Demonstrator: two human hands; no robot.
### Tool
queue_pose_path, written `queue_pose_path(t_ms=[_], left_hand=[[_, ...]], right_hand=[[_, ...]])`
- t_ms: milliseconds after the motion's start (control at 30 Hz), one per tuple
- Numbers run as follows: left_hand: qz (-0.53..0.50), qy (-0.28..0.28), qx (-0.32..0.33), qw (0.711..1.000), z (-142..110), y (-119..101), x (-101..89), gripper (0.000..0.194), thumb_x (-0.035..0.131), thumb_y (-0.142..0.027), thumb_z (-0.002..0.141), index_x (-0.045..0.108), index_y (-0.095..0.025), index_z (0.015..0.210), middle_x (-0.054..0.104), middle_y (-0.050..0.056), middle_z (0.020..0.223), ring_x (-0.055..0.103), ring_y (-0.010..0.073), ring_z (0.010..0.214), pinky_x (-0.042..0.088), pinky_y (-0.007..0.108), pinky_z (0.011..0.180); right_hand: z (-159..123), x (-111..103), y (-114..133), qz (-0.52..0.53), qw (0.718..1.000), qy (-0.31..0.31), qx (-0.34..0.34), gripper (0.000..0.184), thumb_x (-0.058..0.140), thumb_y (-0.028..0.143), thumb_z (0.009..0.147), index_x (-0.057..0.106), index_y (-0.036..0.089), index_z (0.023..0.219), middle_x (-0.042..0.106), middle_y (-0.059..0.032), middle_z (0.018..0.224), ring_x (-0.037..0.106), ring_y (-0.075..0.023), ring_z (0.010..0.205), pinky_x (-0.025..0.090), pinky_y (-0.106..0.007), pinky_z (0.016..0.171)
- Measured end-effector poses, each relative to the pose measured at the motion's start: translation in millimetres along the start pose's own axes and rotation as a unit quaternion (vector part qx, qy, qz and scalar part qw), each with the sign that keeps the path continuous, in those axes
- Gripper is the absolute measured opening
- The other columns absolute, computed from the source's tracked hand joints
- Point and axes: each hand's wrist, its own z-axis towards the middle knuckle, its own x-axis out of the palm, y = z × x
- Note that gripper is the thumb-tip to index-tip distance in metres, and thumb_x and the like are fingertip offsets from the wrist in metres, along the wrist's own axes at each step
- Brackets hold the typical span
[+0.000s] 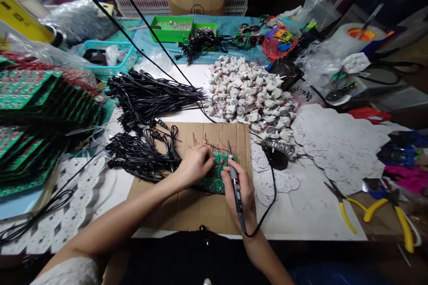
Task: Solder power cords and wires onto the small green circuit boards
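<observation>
A green circuit board [219, 182] lies on a sheet of brown cardboard [180, 213], with thin red wires [210, 142] sticking up at its far edge. My right hand [243, 187] is closed around a soldering iron [236, 187], whose tip points away from me over the right side of the board. My left hand [195, 164] rests over the board's left side, its fingers pinched together; what they hold is hidden. Black power cords [143, 156] lie to the left of that hand, some reaching onto the cardboard.
White motor parts [247, 93] are heaped behind the cardboard, beside bundled black cables [150, 93]. Stacked green boards [30, 129] stand at left. Solder wire on a spool [279, 146], a soldering stand [286, 71] and yellow-handled pliers [384, 209] are at right. The iron's cord loops beside my right wrist.
</observation>
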Motion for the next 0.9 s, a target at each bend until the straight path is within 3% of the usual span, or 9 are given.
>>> queue_pose_path(t_ms=[133,367,567,900], left_hand=[[0.078,0.003,-0.012,0.997,1,-4,11.0,0.014,0.055,-0.024,0.094,0.059,-0.019,0.082,0.062,0.005,0.089,0.061,0.022,0.087,0.048,0.033,0.077],[0.121,-0.035,0.005,0.992,-7,-2,23.1,0.013,0.056,-0.025,0.096,0.06,-0.018,0.085,0.059,0.007,0.093,0.057,0.0242,0.095,0.048,0.037,0.086],[0.145,-0.043,-0.009,0.988,-9,-6,25.7,0.014,0.055,-0.025,0.097,0.058,-0.018,0.084,0.058,0.008,0.094,0.057,0.0237,0.095,0.047,0.036,0.087],[0.145,-0.017,-0.029,0.989,-5,-9,22.2,0.014,0.055,-0.024,0.095,0.058,-0.018,0.083,0.059,0.009,0.093,0.058,0.0247,0.095,0.047,0.036,0.085]], right_hand=[[-16,-17,-8,-0.016,0.999,-0.009,-0.036,0.029,0.064,0.023,0.096,0.065,0.024,0.125,0.077,-0.0045,0.098,0.076,-0.0177,0.083,0.063,-0.031,0.081],[-40,-34,-13,-0.022,0.994,-0.023,-0.105,0.025,0.063,0.019,0.093,0.07,0.023,0.117,0.078,-0.0027,0.086,0.076,-0.0164,0.069,0.063,-0.025,0.067],[-39,-30,-11,-0.008,0.999,0.005,-0.044,0.024,0.063,0.02,0.093,0.071,0.022,0.115,0.079,-0.0023,0.082,0.076,-0.0168,0.064,0.064,-0.026,0.066],[-30,-23,-13,-0.025,0.998,0.001,-0.063,0.021,0.063,0.022,0.093,0.072,0.021,0.112,0.079,-0.0033,0.08,0.075,-0.0171,0.062,0.063,-0.025,0.062]])
